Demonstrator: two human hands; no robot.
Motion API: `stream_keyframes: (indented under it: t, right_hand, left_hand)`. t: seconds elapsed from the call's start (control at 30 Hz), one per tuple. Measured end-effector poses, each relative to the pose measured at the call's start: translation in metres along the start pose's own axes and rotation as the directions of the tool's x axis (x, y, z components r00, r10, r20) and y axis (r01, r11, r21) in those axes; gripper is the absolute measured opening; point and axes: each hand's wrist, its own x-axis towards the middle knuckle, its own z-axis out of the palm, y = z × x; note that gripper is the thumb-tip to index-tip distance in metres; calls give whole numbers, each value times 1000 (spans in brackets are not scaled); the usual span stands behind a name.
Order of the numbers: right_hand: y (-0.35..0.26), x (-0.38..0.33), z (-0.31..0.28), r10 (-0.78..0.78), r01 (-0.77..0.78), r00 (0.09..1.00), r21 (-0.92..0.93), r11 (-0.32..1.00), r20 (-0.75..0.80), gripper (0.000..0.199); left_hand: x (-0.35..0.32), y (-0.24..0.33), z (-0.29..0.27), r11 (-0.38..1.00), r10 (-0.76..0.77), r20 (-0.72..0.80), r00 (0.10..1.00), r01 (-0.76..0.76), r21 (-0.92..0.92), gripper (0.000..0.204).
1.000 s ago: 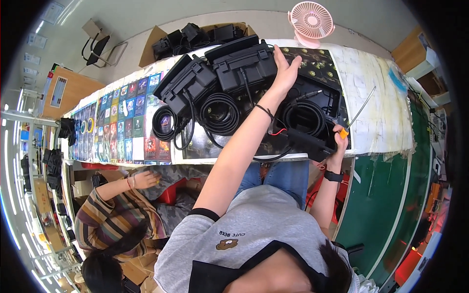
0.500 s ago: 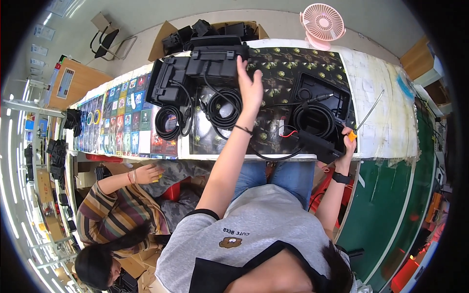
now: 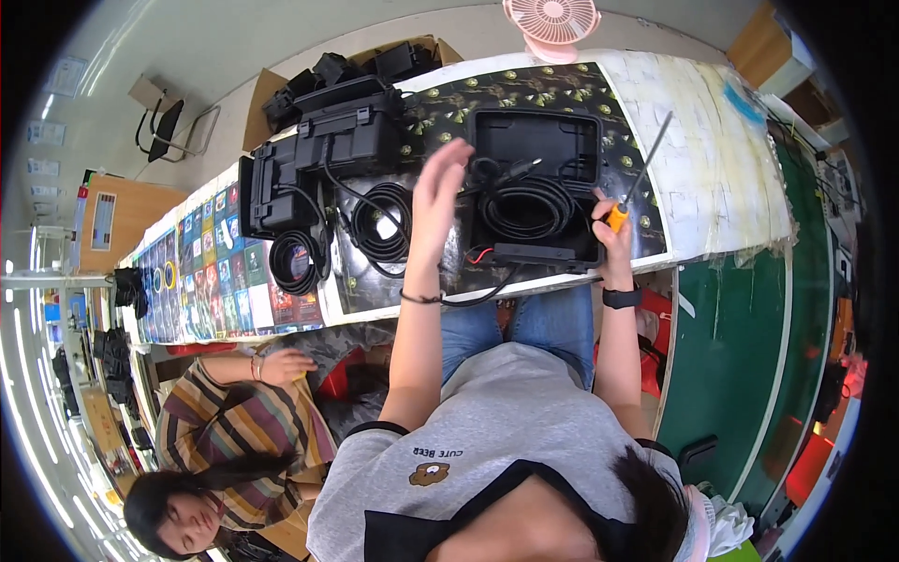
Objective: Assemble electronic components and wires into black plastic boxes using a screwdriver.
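A black plastic case (image 3: pixel 588 245) lies opened near the front edge of the table, its lid (image 3: pixel 538 140) tipped back on the far side. Inside it rests a thick coil of black cable (image 3: pixel 526 208) with a plug, and a short red wire (image 3: pixel 481 255) shows at the left. My right hand (image 3: pixel 613 232) is at the case's right side, closed on a screwdriver (image 3: pixel 619 215) with an orange handle and a long shaft pointing up and away. Slightly blurred, my left hand (image 3: pixel 438 187) hovers left of the case, fingers stretched out and holding nothing.
Two closed black cases (image 3: pixel 348 136) with coiled cables (image 3: pixel 382 220) stand to the left. Behind them, a cardboard box (image 3: pixel 260 110) holds more cases. A pink fan (image 3: pixel 552 23) sits at the far edge. Another person in a striped top (image 3: pixel 239 412) is at the lower left.
My left hand has come away from the closed cases toward the opened one. That case, tilted at the table edge before, now lies squarer and flatter. The screwdriver stays in my right hand.
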Motion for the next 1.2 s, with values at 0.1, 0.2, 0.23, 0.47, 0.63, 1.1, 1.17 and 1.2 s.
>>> stream_keyframes:
  t: [0.1,0.2,0.23,0.47,0.63,1.1,1.17,1.2]
  right_hand:
    - [0,2,-6,10,-9,998,-7,1000,69,25]
    - [1,0,-12,9,-8,994,-15,1000,106,24]
    - [-1,1,-11,16,-16,994,-4,1000,110,24]
    - [1,0,-14,73,-71,992,-20,997,107,28]
    - [-4,0,-12,75,-72,991,-33,997,107,28]
    - [0,-4,-12,32,-36,997,51,998,77,18]
    - [2,-6,-14,37,-41,998,68,997,54,19]
    - [3,-6,-15,40,-43,999,88,995,35,19]
  left_hand:
    - [-23,24,6,764,295,202,934,-357,538,52]
    - [-33,29,13,580,370,178,912,-376,723,66]
    - [-34,27,14,580,367,178,913,-374,724,66]
    - [-56,31,26,594,617,155,772,-585,552,48]
    - [-62,41,8,671,735,-288,614,-599,437,65]
    - [-76,31,-4,396,203,148,968,-219,892,87]
    - [-84,36,-6,416,201,190,961,-259,872,85]
    - [-86,39,-8,432,203,228,952,-296,852,84]
